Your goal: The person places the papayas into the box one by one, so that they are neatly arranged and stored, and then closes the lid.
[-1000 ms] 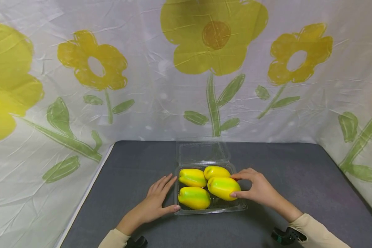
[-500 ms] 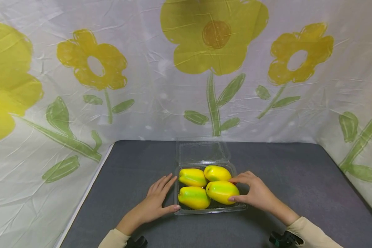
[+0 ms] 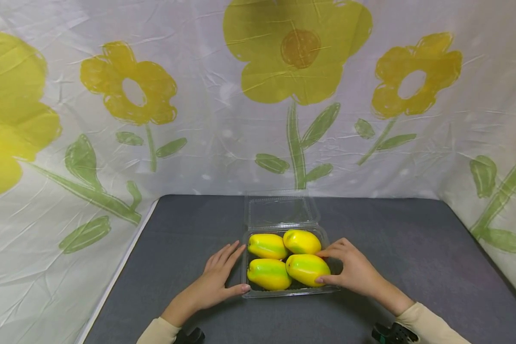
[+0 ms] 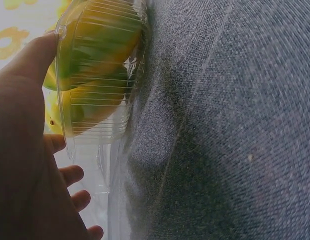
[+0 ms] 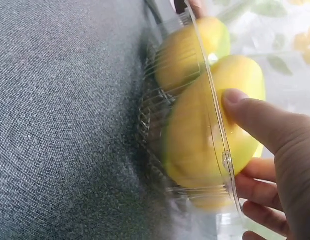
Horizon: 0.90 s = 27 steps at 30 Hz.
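Observation:
A clear plastic clamshell box (image 3: 293,292) stands on the table with several yellow-green mangoes in its base. My right hand (image 3: 358,270) grips the front right mango (image 3: 305,269) between thumb and fingers, and this mango sits down inside the box. In the right wrist view the thumb (image 5: 264,120) presses on that mango (image 5: 214,120) just above the rim. My left hand (image 3: 210,282) has its fingers spread along the box's left side, touching the rim with thumb and fingertips. Beside it lie the front left mango (image 3: 268,274) and the back left mango (image 3: 266,246). Behind the gripped one is the back right mango (image 3: 302,241).
The box's hinged lid (image 3: 281,212) lies folded back behind the base. Dark grey cloth covers the table (image 3: 189,220). A white sheet with printed yellow flowers (image 3: 215,143) hangs along the back and sides.
My right hand has lowered the front right mango into the box, bringing it slightly nearer to me and away from the back right one. The left hand has stayed in place.

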### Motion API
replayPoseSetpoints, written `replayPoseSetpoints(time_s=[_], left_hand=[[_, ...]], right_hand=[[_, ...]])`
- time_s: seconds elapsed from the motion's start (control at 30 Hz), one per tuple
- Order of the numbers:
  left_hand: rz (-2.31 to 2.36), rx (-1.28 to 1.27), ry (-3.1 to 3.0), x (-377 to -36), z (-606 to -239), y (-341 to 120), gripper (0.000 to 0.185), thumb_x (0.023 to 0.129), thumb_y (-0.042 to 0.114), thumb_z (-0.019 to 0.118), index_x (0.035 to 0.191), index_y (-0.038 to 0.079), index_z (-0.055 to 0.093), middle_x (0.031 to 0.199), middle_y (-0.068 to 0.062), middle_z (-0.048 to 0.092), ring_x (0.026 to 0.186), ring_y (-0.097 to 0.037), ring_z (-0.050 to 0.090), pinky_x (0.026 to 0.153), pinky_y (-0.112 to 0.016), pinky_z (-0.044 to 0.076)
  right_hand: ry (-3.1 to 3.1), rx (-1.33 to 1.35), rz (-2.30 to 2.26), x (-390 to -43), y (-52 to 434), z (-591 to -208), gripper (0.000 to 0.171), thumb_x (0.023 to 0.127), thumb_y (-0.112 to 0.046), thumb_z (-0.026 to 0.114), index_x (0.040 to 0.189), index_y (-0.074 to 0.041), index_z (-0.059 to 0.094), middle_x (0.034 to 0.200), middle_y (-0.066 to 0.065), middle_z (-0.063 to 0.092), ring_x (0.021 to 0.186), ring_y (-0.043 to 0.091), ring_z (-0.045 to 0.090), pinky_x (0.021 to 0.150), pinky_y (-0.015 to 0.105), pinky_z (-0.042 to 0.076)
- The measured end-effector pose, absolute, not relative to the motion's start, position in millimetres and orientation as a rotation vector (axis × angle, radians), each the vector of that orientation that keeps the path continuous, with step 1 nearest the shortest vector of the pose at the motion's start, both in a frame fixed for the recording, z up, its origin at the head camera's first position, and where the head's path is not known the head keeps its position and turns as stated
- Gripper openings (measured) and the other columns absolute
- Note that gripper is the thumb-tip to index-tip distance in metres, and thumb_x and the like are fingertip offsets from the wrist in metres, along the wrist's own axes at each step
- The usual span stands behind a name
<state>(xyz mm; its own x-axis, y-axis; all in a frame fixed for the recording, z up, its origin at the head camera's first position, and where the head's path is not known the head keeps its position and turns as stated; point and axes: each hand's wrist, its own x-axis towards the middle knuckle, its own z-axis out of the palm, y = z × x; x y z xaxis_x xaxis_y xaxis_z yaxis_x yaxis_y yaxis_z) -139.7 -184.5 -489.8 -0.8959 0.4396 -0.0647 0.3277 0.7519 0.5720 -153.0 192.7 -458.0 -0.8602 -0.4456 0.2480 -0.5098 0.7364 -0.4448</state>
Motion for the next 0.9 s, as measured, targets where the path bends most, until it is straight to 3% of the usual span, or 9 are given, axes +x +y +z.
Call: replayPoseSetpoints(time_s=[0.9], left_hand=[[0.849, 0.63, 2.752, -140.4, -490.4, -185.7, 0.095, 0.087, 0.067, 0.06, 0.16, 0.034, 0.008, 0.169, 0.0, 0.006, 0.155, -0.035, 0.009, 0.117, -0.071, 0.009]], right_hand=[[-2.762, 0.854, 0.655, -153.4, 193.8, -456.7, 0.048, 0.071, -0.058, 0.081, 0.107, -0.027, 0.074, 0.102, -0.015, 0.07, 0.096, 0.005, 0.052, 0.079, 0.033, 0.052]])
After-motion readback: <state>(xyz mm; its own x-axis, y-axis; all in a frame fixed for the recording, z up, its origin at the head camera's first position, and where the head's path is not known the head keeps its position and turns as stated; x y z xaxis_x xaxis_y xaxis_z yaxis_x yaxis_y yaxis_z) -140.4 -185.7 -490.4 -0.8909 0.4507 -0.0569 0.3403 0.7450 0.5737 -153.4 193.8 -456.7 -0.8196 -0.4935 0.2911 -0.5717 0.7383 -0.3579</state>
